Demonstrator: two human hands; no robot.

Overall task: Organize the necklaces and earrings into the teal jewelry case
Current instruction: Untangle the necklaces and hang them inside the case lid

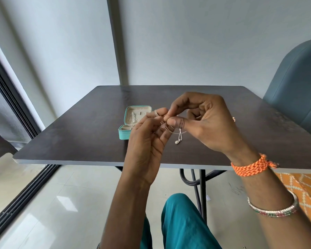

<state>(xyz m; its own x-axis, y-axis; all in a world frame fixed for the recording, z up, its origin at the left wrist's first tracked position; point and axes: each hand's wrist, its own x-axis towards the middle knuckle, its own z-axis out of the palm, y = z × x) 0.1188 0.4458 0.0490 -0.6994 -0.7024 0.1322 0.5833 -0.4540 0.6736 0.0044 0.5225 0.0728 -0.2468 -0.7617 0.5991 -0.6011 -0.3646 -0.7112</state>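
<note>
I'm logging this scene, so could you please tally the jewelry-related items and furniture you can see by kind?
Jewelry cases: 1, the open teal jewelry case
Necklaces: 2, a pendant necklace pinched by the left hand and right hand, and a chain in the lid
Tables: 1
Chairs: 1
Total: 5

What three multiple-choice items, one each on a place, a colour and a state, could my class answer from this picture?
1. Where is the case?
A. on the table
B. on the floor
C. on the chair

2. What colour is the cord on the right wrist?
A. blue
B. orange
C. black

3. The case is:
A. zipped shut
B. upside down
C. open

Key: 1 A, it stands on the dark table. 2 B, the braided cord is orange. 3 C, its lid stands up, with chains hanging inside.
</note>
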